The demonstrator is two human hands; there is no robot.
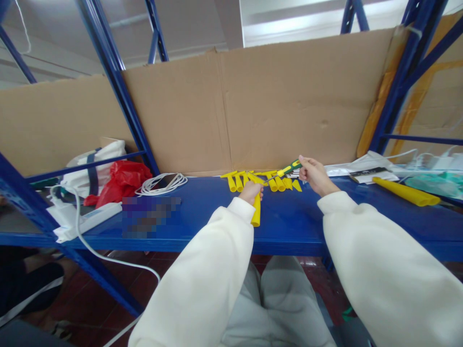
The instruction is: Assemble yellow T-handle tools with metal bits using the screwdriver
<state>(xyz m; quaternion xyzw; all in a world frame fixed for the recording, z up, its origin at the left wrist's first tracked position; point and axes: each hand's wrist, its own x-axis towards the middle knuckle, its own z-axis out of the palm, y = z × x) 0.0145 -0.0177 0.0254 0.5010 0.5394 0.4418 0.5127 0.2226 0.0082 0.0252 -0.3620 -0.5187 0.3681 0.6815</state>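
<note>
My left hand is closed around a yellow tubular piece, whose lower end sticks out below the fingers. My right hand grips the end of a screwdriver with a green and yellow handle. The thin metal shaft slants down to the left, its tip close to my left hand; whether it touches the yellow piece I cannot make out. Behind my hands, several yellow T-shaped pieces lie in a row by the cardboard. A small yellow pointed piece lies at the row's right end.
The blue shelf is backed by a cardboard panel. To the left are a coiled white cable, a red bag and a power strip. A long yellow cone lies to the right. Another person's leg shows lower left.
</note>
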